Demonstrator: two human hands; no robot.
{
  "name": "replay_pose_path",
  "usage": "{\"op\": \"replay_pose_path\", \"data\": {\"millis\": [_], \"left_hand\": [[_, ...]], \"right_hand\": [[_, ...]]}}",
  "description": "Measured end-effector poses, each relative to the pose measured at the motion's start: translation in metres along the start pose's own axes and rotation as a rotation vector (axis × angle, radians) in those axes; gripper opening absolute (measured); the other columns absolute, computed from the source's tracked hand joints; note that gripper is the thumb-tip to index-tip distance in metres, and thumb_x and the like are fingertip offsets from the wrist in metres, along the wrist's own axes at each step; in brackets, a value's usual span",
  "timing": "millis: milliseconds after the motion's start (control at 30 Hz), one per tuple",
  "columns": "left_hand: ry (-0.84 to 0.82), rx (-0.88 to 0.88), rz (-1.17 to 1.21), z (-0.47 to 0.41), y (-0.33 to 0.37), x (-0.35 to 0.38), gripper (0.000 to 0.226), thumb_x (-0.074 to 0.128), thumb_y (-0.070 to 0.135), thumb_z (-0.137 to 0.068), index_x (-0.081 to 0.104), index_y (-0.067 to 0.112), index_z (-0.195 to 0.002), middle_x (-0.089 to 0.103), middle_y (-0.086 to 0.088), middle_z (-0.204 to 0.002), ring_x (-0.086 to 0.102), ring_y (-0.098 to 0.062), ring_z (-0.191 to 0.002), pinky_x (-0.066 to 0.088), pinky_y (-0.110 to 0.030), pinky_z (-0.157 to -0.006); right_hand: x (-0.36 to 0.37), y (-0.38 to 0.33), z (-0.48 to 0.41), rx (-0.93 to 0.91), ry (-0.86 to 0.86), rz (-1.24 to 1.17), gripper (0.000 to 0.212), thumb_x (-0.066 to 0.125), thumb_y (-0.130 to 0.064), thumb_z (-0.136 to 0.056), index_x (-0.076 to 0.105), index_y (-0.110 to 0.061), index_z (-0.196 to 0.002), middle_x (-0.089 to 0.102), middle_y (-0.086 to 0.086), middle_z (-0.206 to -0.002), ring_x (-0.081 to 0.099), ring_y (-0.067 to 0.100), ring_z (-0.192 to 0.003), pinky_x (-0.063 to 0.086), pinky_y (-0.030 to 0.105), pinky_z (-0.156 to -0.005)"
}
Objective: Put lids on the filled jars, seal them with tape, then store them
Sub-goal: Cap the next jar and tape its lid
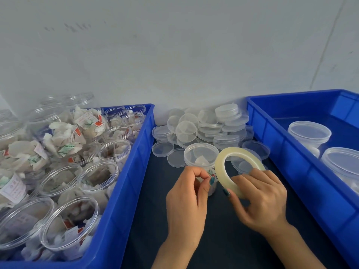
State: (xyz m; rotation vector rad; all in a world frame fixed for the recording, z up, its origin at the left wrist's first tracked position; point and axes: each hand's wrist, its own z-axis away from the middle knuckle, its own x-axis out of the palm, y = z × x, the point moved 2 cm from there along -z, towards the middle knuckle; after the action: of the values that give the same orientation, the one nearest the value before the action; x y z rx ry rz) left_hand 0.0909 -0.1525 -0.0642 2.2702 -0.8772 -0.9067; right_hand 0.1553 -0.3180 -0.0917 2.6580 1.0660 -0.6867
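Backdrop: pale grey wall (174,55) behind a dark table (151,191).
Supply, 9 o'clock: blue bin (124,191) packed with filled jars (68,224), mouths open, sachets showing through the clear walls; kept within easy reach of the left side.
Lids, 12 o'clock: loose heap of clear lids (204,127) at the back of the table, between the 2 bins, so either hand can take 1.
Jar in work: lidded jar (201,154) stands upright on the table just beyond the hands, its lower wall hidden behind them.
Right hand: right hand (260,197) grips the tape roll (219,169), fingers curled round its lower rim, ring tilted on edge close beside the jar, likely so the tape feeds straight onto the lid seam.
Left hand: left hand (186,195) has thumb and forefinger pinched together against the jar's side, apparently on the roll's free end; the strip is too clear to make out.
Step, as judged: lid on, taping just starting.
Storage, 3 o'clock: second blue bin (272,136) holds 2 closed jars (308,133), probably the finished ones; this jar should go there once sealed.
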Motion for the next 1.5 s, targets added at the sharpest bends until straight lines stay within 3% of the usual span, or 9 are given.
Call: {"op": "replay_pose_path", "data": {"millis": [167, 300, 467, 633, 733, 800, 1133, 1333, 1500], "left_hand": [[0.026, 0.081, -0.145, -0.005, 0.005, -0.001, 0.02, 0.068, 0.04, -0.085, 0.056, 0.031, -0.098, 0.061, 0.019, -0.08, 0.059, -0.004, -0.069, 0.048, -0.013, -0.059], [0.094, -0.016, -0.034, -0.004, 0.001, -0.003, 0.028, 0.076, 0.035, -0.079, 0.05, 0.041, -0.086, 0.059, 0.022, -0.075, 0.055, -0.002, -0.064, 0.041, -0.012, -0.057], [0.09, -0.108, 0.052, 0.001, -0.007, -0.009, 0.035, 0.081, 0.03, -0.078, 0.048, 0.038, -0.084, 0.065, 0.011, -0.072, 0.044, -0.008, -0.054, 0.032, -0.014, -0.051], [0.114, -0.199, 0.086, 0.007, -0.024, -0.023, 0.039, 0.081, 0.032, -0.077, 0.043, 0.039, -0.08, 0.07, 0.017, -0.076, 0.034, -0.008, -0.053, 0.034, -0.023, -0.05], [0.133, -0.273, 0.114, 0.002, -0.037, -0.026, 0.044, 0.083, 0.024, -0.076, 0.041, 0.038, -0.077, 0.069, 0.017, -0.075, 0.032, -0.01, -0.054, 0.036, -0.034, -0.053], [0.137, -0.294, 0.104, -0.004, -0.041, -0.024, 0.046, 0.083, 0.022, -0.077, 0.041, 0.038, -0.076, 0.068, 0.018, -0.074, 0.032, -0.01, -0.054, 0.036, -0.034, -0.053], [0.152, -0.337, 0.119, -0.021, -0.054, -0.012, 0.038, 0.079, 0.032, -0.075, 0.041, 0.029, -0.076, 0.069, 0.02, -0.076, 0.035, -0.01, -0.055, 0.039, -0.032, -0.056], [0.177, -0.317, 0.061, -0.029, -0.06, -0.007, 0.039, 0.082, 0.026, -0.079, 0.042, 0.026, -0.077, 0.069, 0.026, -0.078, 0.035, -0.011, -0.056, 0.039, -0.029, -0.054], [0.181, -0.204, 0.074, -0.034, -0.068, -0.004, 0.041, 0.081, 0.021, -0.082, 0.041, 0.03, -0.078, 0.07, 0.021, -0.079, 0.038, -0.013, -0.056, 0.04, -0.033, -0.055]], "right_hand": [[0.0, 0.0, 0.0, 0.018, 0.016, -0.001, 0.036, 0.057, -0.037, -0.092, 0.065, -0.012, -0.067, 0.057, -0.004, -0.061, 0.052, 0.022, -0.056, 0.039, 0.034, -0.058], [0.0, -0.004, -0.003, 0.002, 0.013, 0.017, 0.036, 0.048, -0.035, -0.094, 0.062, -0.013, -0.069, 0.053, -0.004, -0.062, 0.048, 0.022, -0.057, 0.034, 0.034, -0.06], [0.003, 0.0, -0.005, 0.012, 0.0, 0.147, 0.039, 0.044, -0.037, -0.099, 0.058, -0.012, -0.073, 0.056, -0.001, -0.068, 0.051, 0.024, -0.064, 0.033, 0.037, -0.07], [0.005, 0.01, -0.011, 0.179, -0.008, 0.243, 0.069, 0.033, -0.07, -0.098, 0.054, -0.014, -0.064, 0.054, -0.003, -0.056, 0.055, 0.024, -0.061, 0.033, 0.039, -0.078], [0.008, 0.007, -0.016, 0.252, -0.026, 0.281, 0.072, 0.034, -0.08, -0.09, 0.048, -0.016, -0.06, 0.051, -0.004, -0.052, 0.053, 0.023, -0.059, 0.031, 0.039, -0.08], [0.01, 0.006, -0.02, 0.314, -0.048, 0.271, 0.072, 0.031, -0.082, -0.088, 0.046, -0.017, -0.061, 0.046, -0.008, -0.053, 0.052, 0.023, -0.061, 0.029, 0.039, -0.081], [0.02, 0.012, -0.026, 0.403, -0.129, 0.268, 0.064, 0.035, -0.08, -0.086, 0.044, -0.02, -0.067, 0.04, -0.012, -0.06, 0.051, 0.021, -0.067, 0.026, 0.04, -0.08], [0.025, 0.013, -0.029, 0.395, -0.137, 0.234, 0.064, 0.034, -0.077, -0.088, 0.053, -0.018, -0.072, 0.056, -0.006, -0.061, 0.053, 0.021, -0.071, 0.024, 0.038, -0.079], [0.025, 0.014, -0.031, 0.333, -0.11, 0.173, 0.057, 0.041, -0.069, -0.09, 0.06, -0.017, -0.079, 0.061, -0.006, -0.069, 0.054, 0.021, -0.077, 0.018, 0.035, -0.077]]}}
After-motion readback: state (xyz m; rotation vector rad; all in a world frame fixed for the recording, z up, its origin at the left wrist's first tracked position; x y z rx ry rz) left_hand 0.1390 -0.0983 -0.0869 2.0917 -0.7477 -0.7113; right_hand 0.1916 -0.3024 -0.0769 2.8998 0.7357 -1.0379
